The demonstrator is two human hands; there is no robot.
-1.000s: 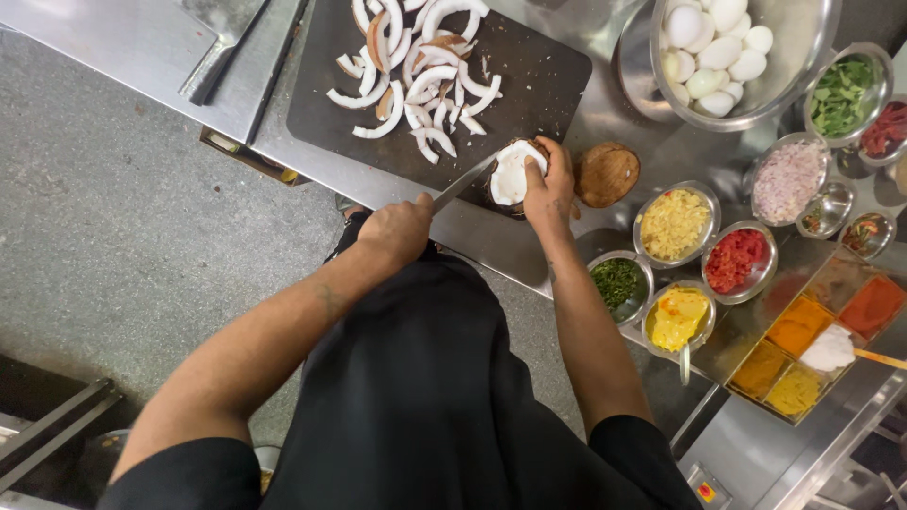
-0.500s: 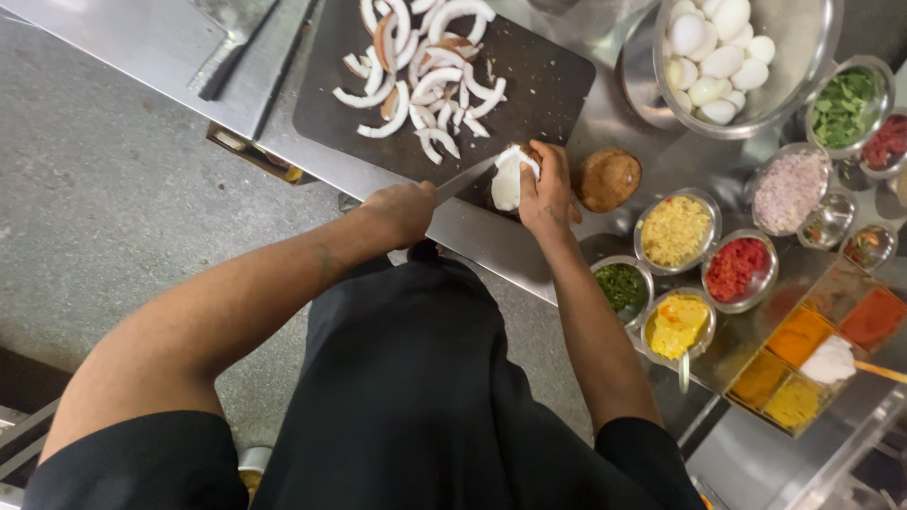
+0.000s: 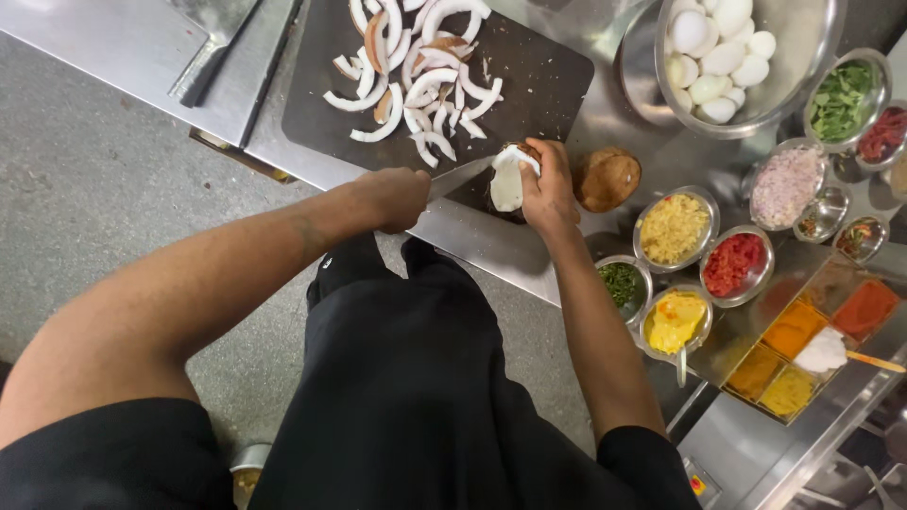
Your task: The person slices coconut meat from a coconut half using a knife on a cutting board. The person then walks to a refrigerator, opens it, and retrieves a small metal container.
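Nearest to us, our left hand (image 3: 392, 198) is clenched on the handle of a steel kitchen knife (image 3: 460, 177); its blade runs away from this hand toward the other one and meets the white piece of coconut flesh with brown skin (image 3: 507, 179); our right hand (image 3: 546, 184) is closed around that piece from its right side, fingers curled over the top, and holds it on the near edge of the dark rectangular cutting board (image 3: 548, 80). Just right of the right hand lies a brown half coconut shell (image 3: 607, 178); nearer to us and to the right of that wrist stand small round steel bowls (image 3: 673, 228) with yellow, red and green fillings. Beyond both hands, a heap of curved white coconut slices (image 3: 416, 66) lies on the board; farther right, a large steel bowl of peeled white eggs (image 3: 723, 57).
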